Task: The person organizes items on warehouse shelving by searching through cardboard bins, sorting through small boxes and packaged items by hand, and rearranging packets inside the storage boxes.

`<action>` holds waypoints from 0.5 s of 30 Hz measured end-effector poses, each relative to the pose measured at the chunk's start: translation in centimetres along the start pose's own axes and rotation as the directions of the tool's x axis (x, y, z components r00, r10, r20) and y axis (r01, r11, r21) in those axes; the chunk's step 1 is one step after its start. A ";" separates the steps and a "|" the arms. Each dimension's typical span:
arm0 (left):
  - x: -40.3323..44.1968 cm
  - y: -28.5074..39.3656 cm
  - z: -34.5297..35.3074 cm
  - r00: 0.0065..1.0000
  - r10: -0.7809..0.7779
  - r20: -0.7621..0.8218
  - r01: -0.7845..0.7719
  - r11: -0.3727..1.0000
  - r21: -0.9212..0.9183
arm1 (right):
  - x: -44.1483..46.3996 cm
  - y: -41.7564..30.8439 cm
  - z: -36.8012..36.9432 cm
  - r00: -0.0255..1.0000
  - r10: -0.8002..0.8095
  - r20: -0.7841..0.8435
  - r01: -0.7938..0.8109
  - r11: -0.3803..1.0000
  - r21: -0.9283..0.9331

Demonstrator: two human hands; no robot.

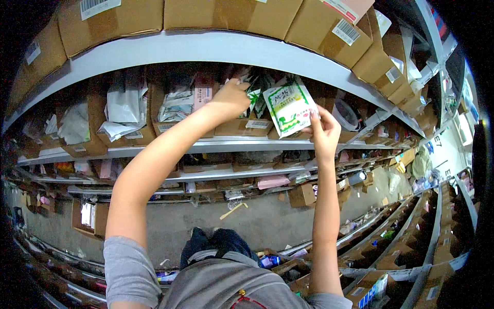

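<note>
My right hand [325, 131] pinches a white and green flat packet [289, 107] by its lower right edge, thumb on the front. The packet is tilted, its printed face towards me, in front of the shelf boxes. My left hand [234, 98] reaches into an open cardboard box [242, 127] on the upper shelf. Its fingers are bent and closed among green and white packets [261, 98]; their tips are partly hidden, and I cannot make out what they grip. Just left of that hand stands a pink and white box [204, 93].
A grey shelf beam [206, 49] with cardboard boxes on it runs above my hands. Boxes with bagged goods [124, 105] line the shelf to the left. Lower shelves hold more boxes. An open carton [88, 216] stands on the grey floor [170, 219]; more racks are behind me.
</note>
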State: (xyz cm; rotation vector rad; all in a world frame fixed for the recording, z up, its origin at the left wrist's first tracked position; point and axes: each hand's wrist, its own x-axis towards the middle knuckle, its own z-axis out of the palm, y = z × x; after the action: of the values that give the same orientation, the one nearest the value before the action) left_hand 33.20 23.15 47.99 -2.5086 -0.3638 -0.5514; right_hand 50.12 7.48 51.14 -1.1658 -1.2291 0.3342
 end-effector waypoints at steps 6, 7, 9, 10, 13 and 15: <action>0.1 -0.1 0.2 1.000 0.007 0.005 -0.007 1.000 0.015 | 2.1 -0.9 4.1 0.837 -0.480 0.262 0.532 0.607 -0.590; 0.2 0.0 -0.1 0.998 -0.002 0.069 0.002 1.000 0.000 | 1.9 -0.4 4.9 0.871 -0.407 0.275 0.486 0.628 -0.609; 0.3 0.2 -0.4 0.991 -0.016 0.134 0.018 1.000 -0.010 | 2.4 1.4 6.2 0.896 -0.321 0.308 0.445 0.627 -0.640; 0.3 0.2 -0.5 0.992 -0.004 0.127 0.003 1.000 0.003 | 3.2 2.2 6.9 0.889 -0.355 0.288 0.452 0.592 -0.667; 0.0 0.0 0.0 0.994 0.008 0.109 -0.011 1.000 0.026 | 6.3 4.1 7.9 0.976 -0.051 0.214 0.215 0.436 -0.874; 0.2 0.0 -0.4 0.987 0.027 0.161 -0.030 0.999 0.012 | 7.3 4.2 8.6 0.955 0.118 0.271 0.215 0.354 -0.910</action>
State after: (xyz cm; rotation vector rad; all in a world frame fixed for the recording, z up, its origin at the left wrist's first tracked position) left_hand 33.21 22.95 48.37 -2.5478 -0.3899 -0.3348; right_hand 46.97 19.09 50.73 -2.1331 -1.8056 -0.3781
